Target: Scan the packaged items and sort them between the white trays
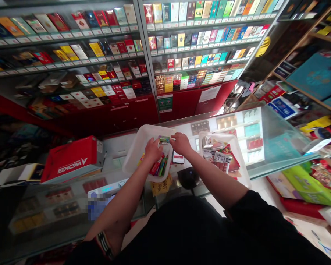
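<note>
A white plastic bin (131, 156) stands on the glass counter in front of me. Both hands are at its upper part, around a small green, shiny packet (163, 140). My left hand (153, 151) reaches inside the bin, its curled fingers at the packet's left end. From the right, over the rim, my right hand (181, 142) has its fingers closed at the other end. Below them in the bin lie several colourful slim packets (162, 165), red, green and yellow, partly covered by my left hand. The packet's exact kind is too small to tell.
A second white bin (242, 162) with packets stands on the right, a phone (178, 158) between the bins. A dark round object (188, 178) sits near my body. The red box (71, 160) is at left. Shelves of cigarette packs (182, 40) rise beyond the counter (281, 154).
</note>
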{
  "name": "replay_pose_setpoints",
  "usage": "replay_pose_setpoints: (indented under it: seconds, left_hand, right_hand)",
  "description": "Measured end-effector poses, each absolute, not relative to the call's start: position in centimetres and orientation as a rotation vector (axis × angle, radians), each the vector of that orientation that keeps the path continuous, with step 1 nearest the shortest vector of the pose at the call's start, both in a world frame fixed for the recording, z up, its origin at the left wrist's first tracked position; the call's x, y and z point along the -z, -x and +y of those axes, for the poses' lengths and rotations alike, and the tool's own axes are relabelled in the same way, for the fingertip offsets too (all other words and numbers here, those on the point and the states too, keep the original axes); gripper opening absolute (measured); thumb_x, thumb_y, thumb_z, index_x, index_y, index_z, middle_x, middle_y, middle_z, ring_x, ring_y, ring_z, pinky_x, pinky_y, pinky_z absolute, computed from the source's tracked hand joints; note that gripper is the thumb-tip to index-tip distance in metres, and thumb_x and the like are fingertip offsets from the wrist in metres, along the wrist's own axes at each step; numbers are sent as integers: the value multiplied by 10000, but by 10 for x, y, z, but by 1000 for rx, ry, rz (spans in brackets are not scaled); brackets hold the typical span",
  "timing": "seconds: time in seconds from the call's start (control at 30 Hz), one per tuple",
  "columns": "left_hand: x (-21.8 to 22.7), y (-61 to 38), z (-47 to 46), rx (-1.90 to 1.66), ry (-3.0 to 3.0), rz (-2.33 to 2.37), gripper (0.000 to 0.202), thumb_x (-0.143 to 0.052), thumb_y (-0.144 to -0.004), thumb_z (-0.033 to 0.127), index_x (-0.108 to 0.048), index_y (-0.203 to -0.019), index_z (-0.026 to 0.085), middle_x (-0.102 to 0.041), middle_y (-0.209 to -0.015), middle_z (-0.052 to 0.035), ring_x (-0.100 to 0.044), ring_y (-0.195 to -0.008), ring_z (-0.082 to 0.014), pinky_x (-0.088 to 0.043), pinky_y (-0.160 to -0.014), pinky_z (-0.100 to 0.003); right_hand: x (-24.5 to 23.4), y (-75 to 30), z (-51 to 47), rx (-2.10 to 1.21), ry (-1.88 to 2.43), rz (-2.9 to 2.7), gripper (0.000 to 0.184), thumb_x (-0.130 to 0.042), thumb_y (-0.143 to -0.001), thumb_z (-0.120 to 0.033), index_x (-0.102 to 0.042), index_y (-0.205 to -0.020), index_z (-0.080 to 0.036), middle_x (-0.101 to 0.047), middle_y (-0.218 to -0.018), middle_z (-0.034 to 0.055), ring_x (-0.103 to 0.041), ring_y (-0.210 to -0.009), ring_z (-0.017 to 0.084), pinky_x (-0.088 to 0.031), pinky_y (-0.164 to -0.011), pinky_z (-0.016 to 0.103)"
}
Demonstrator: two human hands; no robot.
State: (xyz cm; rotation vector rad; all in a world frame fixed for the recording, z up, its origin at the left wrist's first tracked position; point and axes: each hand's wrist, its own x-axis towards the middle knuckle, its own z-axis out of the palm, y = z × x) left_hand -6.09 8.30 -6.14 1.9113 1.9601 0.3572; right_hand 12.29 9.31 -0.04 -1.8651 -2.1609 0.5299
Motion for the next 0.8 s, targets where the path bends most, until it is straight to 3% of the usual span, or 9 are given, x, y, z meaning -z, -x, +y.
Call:
replay_pose_setpoints:
  seconds: [0.17,0.37,0.6,0.8]
  left_hand:
    - [72,67,98,-280,-2030,1977,493,-628,-972,283,-663,-1457,206,-560,-1575,-184,-494,-1479,-343,-375,-1237,-466]
    - [81,66,116,-226,-2130,1993,396,-574,-995,235,-735,-1357,238,-618,-1477,-173,-568,-1341,-345,-433,-1128,-467]
    - [88,67,131,-188,-2211,1977,411,-512,-1016,195,-739,-1352,260,-639,-1406,-150,-554,-1255,-339,-457,-1008,-436]
    - [97,66,134,-217,-2250,1942,369,-495,-1043,228,-771,-1287,253,-630,-1427,-157,-542,-1255,-336,-445,-1008,-444]
  right_hand:
    - [15,-98,108,-319,1899,-2348,333,-573,-1013,-329,-834,-1103,-143,-715,-1216,216,-566,-1168,354,-440,-959,430]
    - [35,-78,128,-293,1912,-2521,328,-533,-994,-173,-837,-1109,-130,-706,-1202,238,-558,-1193,356,-423,-951,441]
    - [46,-67,144,-250,1940,-2583,361,-505,-1016,-144,-839,-1155,-133,-706,-1266,261,-565,-1223,358,-396,-975,453]
    - [50,-57,157,-287,2014,-2640,329,-555,-1025,-200,-833,-1184,-127,-714,-1300,272,-579,-1239,367,-388,-990,455]
